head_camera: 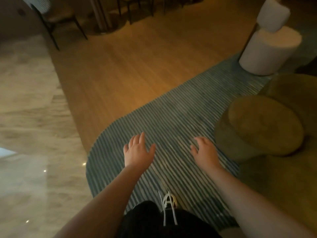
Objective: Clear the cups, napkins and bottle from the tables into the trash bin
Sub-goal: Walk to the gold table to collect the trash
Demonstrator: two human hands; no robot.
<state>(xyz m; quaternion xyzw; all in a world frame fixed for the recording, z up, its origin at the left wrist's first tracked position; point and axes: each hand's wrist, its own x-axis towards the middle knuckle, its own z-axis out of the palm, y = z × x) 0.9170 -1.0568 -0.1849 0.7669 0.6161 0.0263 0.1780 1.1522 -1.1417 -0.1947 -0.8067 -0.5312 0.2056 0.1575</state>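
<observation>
Both hands, left hand (138,150) and right hand (205,152), spread and empty over the striped rug (171,114); no trash visible. Cups and napkins should be light, crushable, so I'd grip gently.

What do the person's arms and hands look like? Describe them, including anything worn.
Both arms are bare from hand to as far up as the frame shows: no sleeves, gloves, watch or rings visible on the left hand or the right hand. Below them, dark clothing with white drawstrings shows. The picture is slightly blurred.
</observation>
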